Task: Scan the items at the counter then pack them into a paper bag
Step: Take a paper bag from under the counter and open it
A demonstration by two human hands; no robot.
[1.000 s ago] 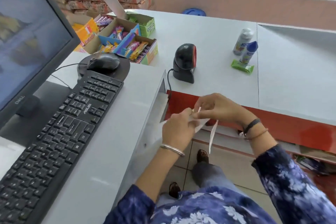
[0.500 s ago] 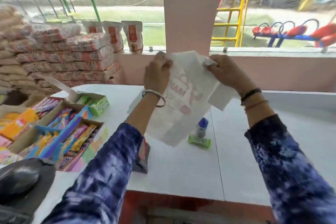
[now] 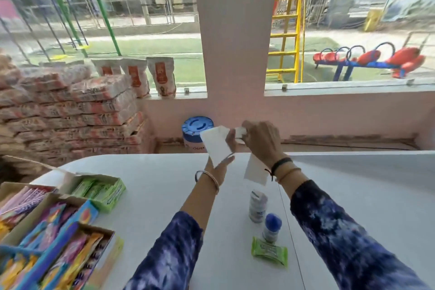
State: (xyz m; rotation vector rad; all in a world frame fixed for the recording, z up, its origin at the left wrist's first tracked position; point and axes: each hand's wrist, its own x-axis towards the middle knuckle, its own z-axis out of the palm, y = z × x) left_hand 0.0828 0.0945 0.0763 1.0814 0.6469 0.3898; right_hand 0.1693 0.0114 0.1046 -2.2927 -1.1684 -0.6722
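Two hands hold a flat white paper bag (image 3: 216,145) up over the far edge of the white worktop (image 3: 164,195). Left hand (image 3: 223,160) fingers pinch one panel; right hand (image 3: 260,140) fingers grip the bag's top. Below stand a white cylindrical bottle (image 3: 257,206), a blue-capped small bottle (image 3: 271,227) and a green wrapped packet (image 3: 269,252). Risk: thin paper may tear if tugged apart, or the bag swings down and topples the bottles.

Blue-lidded container (image 3: 197,133), far behind counter: partial letters "OSH", rest hidden.
Bottles, green packet, snack boxes, stacked sacks: print too blurred to read.
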